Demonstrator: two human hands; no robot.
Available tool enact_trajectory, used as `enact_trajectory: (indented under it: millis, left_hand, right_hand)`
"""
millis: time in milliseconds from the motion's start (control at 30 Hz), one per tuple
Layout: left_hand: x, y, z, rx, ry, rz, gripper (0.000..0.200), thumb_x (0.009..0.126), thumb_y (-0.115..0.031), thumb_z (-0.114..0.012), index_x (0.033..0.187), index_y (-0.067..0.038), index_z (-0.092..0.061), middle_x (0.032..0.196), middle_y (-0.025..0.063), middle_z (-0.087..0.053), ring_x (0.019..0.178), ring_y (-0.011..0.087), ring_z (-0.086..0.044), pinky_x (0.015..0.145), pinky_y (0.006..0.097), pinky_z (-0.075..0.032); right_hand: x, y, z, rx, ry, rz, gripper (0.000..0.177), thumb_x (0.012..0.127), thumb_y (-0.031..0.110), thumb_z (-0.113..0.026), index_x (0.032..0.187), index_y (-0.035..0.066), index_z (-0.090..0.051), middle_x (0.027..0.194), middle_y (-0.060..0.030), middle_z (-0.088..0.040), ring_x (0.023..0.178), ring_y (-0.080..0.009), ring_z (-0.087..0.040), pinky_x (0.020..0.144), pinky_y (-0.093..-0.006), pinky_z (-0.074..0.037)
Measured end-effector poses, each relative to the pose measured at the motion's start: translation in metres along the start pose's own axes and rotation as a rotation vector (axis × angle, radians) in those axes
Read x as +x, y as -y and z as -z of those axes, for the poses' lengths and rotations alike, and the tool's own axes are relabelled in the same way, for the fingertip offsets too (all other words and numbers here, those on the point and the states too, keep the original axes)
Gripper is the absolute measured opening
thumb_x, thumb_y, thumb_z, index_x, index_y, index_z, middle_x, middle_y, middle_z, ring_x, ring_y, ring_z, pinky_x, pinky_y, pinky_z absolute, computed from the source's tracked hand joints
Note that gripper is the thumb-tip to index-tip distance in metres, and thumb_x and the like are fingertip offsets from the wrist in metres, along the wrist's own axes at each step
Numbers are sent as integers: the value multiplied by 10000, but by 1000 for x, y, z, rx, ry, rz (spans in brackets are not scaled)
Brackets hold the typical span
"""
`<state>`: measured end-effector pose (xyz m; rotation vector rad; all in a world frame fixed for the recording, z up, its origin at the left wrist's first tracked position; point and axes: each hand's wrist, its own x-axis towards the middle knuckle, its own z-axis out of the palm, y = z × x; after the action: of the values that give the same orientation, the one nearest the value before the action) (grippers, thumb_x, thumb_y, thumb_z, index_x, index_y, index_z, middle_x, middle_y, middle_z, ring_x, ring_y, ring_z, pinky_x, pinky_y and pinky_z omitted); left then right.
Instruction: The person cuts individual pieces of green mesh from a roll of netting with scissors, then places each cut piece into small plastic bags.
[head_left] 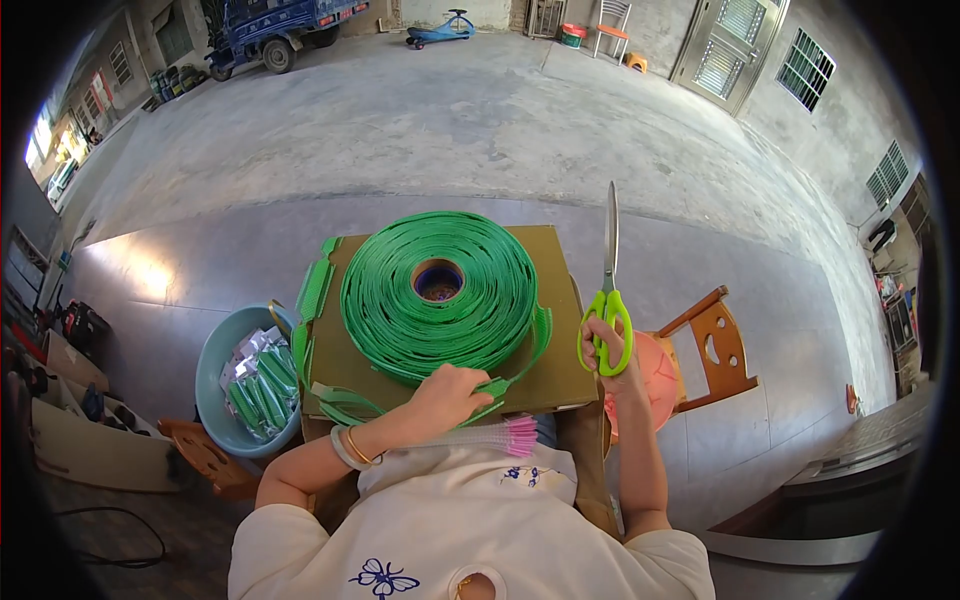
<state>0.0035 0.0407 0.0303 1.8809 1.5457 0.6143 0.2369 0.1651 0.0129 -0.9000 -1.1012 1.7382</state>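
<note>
A large coiled roll of green strip (440, 290) lies on a brown cardboard box (545, 250) in front of me. My left hand (448, 398) is closed on the green strip at the near edge of the roll; its fingertips are partly hidden. Loose strip runs along the left side of the box. My right hand (612, 358), right of the box, holds the lime-green handles of scissors (611, 270), blades pointing up and seemingly closed. Below my left hand, a bundle of thin clear strips with pink ends (520, 436) lies near my lap.
A blue basin (215, 375) with green packets stands at the left. On the right are a pink basin (655, 385) and a small wooden chair (712, 350). A blue three-wheeled truck (280, 25), a ride-on toy (442, 30) and an orange-seated chair (611, 30) stand far off.
</note>
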Motion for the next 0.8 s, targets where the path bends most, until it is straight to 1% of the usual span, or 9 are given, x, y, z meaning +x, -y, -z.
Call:
enact_trajectory:
  millis: [100,167,200,233,333,367,467,567,800]
  left_hand:
    - [13,-17,44,-331,44,196,193,800,-153,-637,833,37,-632,633,73,-631,476,88,-538,456,243,-435]
    - [20,-10,69,-438,0,229,175,821,-146,-631,828,29,-638,644,41,-628,500,58,-532,438,213,-425]
    - [22,-6,78,-491,-60,222,171,824,-140,-629,827,31,-638,653,48,-629,503,64,-533,437,213,-427]
    - [23,-3,86,-545,-120,214,166,827,-133,-627,825,32,-638,662,54,-629,505,70,-534,436,212,-429]
    - [25,9,102,-694,-269,184,159,833,-119,-621,832,40,-637,694,65,-633,522,78,-540,443,218,-442]
    - [25,13,105,-739,-314,172,159,834,-114,-620,836,43,-637,705,68,-634,529,79,-542,446,221,-447]
    - [27,22,110,-737,-407,144,159,835,-111,-619,855,46,-637,719,65,-637,553,81,-551,457,225,-460]
    - [28,19,108,-808,-456,160,172,828,-109,-626,870,57,-644,709,73,-647,540,82,-558,463,224,-465]
    - [28,6,94,-694,-361,130,161,824,-100,-625,867,52,-655,705,65,-648,575,69,-557,488,227,-478]
  right_hand:
    - [-6,-5,4,354,346,-110,559,806,580,-531,884,27,-500,670,-43,-473,493,-110,-466,410,-201,-383]
    - [-14,-10,-7,236,470,-84,700,740,717,-434,864,31,-493,662,-44,-466,491,-112,-462,412,-210,-391]
    - [-18,-9,-12,174,532,-66,774,707,786,-386,853,33,-490,658,-45,-463,490,-113,-460,413,-214,-396]
    - [-23,-2,-14,3,603,-79,837,651,838,-351,836,32,-481,655,-40,-455,515,-111,-468,440,-218,-396]
    - [-42,7,-35,-129,650,-108,858,652,847,-322,849,28,-480,663,-30,-460,537,-104,-478,475,-209,-386]
    - [-39,7,-30,-254,742,-114,865,660,838,-330,891,20,-487,675,-19,-468,555,-96,-479,498,-208,-374]
    - [-48,10,-38,-358,728,-140,826,683,809,-371,900,20,-485,679,-11,-469,551,-83,-462,495,-210,-372]
    - [-47,8,-37,-423,774,-201,717,768,723,-403,900,23,-485,679,-10,-464,554,-78,-458,491,-216,-379]
    - [-41,-1,-45,-409,765,-182,575,857,594,-419,888,24,-482,676,-12,-462,552,-79,-466,501,-227,-415]
